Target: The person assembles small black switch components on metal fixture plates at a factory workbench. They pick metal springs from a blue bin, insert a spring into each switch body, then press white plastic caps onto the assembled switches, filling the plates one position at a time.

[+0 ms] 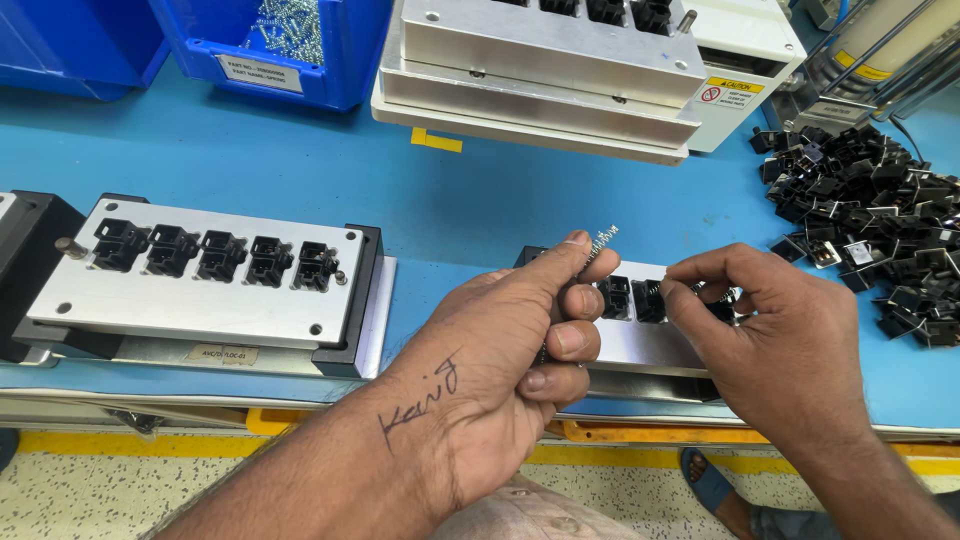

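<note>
Blue counter fills your head view, and both your hands work at its near edge over a metal fixture plate. Your left hand has its fingers curled shut around a small bunch of wire springs, whose coiled ends stick out past your thumb tip. Your right hand pinches one small spring between thumb and forefinger, right at a black socket seated in the plate. A second black socket sits just beside it, toward your left hand.

Further left along the near edge lies a second fixture plate with five black housings in a row. At the right edge of the counter a heap of loose black housings is piled. Toward the far edge stand a blue bin of springs and a grey-and-white press machine.
</note>
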